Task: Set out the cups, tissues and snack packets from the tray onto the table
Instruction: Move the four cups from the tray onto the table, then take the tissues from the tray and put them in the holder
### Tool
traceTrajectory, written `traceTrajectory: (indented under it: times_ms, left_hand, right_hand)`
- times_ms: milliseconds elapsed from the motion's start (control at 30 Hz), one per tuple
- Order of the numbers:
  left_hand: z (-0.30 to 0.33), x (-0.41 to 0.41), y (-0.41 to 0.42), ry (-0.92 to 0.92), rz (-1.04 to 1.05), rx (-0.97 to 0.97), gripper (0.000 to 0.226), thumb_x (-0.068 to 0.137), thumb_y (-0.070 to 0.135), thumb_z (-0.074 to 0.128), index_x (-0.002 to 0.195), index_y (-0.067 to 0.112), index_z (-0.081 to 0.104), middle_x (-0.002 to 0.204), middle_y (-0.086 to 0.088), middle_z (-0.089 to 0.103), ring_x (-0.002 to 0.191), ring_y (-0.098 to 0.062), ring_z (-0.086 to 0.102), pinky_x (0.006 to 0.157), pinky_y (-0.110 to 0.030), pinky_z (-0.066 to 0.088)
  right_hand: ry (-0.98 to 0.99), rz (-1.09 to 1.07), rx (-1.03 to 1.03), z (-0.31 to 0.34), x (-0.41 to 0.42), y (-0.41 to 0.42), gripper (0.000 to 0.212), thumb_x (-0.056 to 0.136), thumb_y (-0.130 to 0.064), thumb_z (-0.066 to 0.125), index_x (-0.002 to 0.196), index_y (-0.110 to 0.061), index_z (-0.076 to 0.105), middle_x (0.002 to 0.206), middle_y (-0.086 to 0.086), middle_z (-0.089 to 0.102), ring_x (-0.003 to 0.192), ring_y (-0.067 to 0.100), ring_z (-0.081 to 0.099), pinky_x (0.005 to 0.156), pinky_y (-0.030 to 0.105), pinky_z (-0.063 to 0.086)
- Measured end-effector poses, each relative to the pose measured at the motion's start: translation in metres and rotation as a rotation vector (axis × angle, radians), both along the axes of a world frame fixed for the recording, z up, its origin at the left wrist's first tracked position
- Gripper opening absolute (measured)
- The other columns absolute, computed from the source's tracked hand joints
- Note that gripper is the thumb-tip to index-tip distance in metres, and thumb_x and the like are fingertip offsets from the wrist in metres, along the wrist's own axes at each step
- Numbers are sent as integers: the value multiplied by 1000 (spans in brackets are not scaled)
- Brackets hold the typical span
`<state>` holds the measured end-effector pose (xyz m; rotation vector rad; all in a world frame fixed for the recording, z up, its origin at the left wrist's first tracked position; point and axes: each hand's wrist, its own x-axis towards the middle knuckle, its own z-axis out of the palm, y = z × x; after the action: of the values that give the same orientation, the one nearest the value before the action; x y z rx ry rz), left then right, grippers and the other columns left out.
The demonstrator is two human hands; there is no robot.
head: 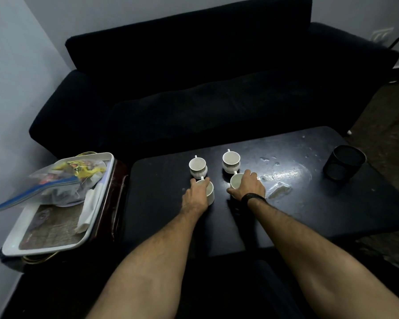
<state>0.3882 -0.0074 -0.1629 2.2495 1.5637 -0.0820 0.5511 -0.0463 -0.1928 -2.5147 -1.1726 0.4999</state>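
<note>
Several white cups stand on the dark table (309, 210). The two far ones, a left cup (197, 165) and a right cup (231, 160), stand free. My left hand (195, 196) is wrapped around the near left cup (210, 192), which rests on the table. My right hand (248, 187) grips the near right cup (236, 181), also on the table. To the left, a white tray (44, 247) holds a clear bag of snack packets (62, 178) and folded white tissues (90, 210).
A black mesh pot (343, 162) stands at the table's far right. Wet patches shine right of the cups. A dark sofa (194, 88) runs behind the table. The tray sits on a small dark stand (115, 194) by the wall.
</note>
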Motion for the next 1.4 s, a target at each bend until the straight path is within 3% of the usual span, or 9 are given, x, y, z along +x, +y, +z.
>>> traceTrajectory:
  times_ms: [100, 233, 300, 500, 667, 933, 1067, 1267, 1400]
  left_hand:
    - [-2, -1, -1, -2, 2, -15, 69, 89, 13, 56, 146, 40, 27, 132, -10, 35, 114, -39, 52, 94, -46, 45]
    - [0, -11, -4, 18, -13, -24, 109, 74, 25, 79, 151, 44, 4, 130, -11, 33, 113, -37, 52, 91, -50, 48]
    - [1, -20, -5, 24, -6, -1, 116, 71, 30, 82, 151, 41, -1, 132, -12, 31, 114, -36, 52, 88, -48, 49]
    - [9, -69, -3, 71, 147, 49, 92, 88, 35, 65, 155, 14, 5, 153, -17, 21, 133, -35, 38, 105, -44, 39]
    - [7, -134, -6, 41, 257, 60, 78, 94, 37, 55, 154, 12, 12, 157, -15, 19, 137, -34, 33, 111, -44, 32]
    - [-30, -205, -21, 54, 319, 29, 77, 98, 45, 40, 155, 7, 5, 162, -18, 4, 149, -30, 10, 119, -42, 14]
    - [-32, -228, -15, 19, 351, 84, 77, 95, 45, 46, 153, 5, 14, 161, -18, 10, 149, -30, 10, 120, -42, 13]
    - [-43, -260, -23, -84, 296, 105, 71, 92, 35, 53, 151, 6, 24, 158, -17, 22, 146, -30, 21, 117, -38, 21]
    - [-48, -263, -27, -154, 314, 89, 66, 91, 33, 54, 149, 10, 31, 155, -11, 33, 142, -28, 30, 113, -37, 29]
  right_hand:
    - [-8, 11, -16, 2, 0, -2, 82, 68, -57, 79, 125, -11, 42, 125, 12, 53, 113, 32, 58, 84, 41, 49]
    - [-187, 20, 52, 11, -4, -7, 86, 69, -76, 63, 122, -10, 46, 121, 11, 51, 113, 31, 51, 89, 43, 45]
    - [-259, 44, 151, 16, -8, -7, 78, 75, -75, 56, 118, -10, 49, 119, 11, 51, 110, 31, 49, 90, 42, 42]
    - [-283, 216, 336, 41, -48, 10, 61, 83, -60, 55, 119, -10, 51, 121, 12, 53, 110, 32, 49, 90, 43, 40]
    - [-248, 419, 351, 53, -115, 31, 54, 87, -58, 54, 121, -16, 52, 122, 8, 54, 113, 30, 49, 94, 42, 40]
    - [-75, 786, 253, 54, -241, 62, 51, 92, -53, 52, 128, -17, 49, 128, 8, 53, 119, 30, 48, 98, 45, 40]
    - [-27, 923, 201, 55, -297, 74, 47, 93, -52, 51, 125, -18, 50, 125, 8, 54, 117, 32, 49, 97, 45, 41]
    - [163, 722, 118, 57, -357, 90, 65, 85, -59, 60, 125, -10, 49, 119, 12, 61, 107, 32, 60, 86, 43, 51]
    - [127, 583, -2, 55, -378, 96, 68, 81, -54, 67, 128, -8, 49, 125, 13, 59, 113, 34, 59, 90, 43, 47]
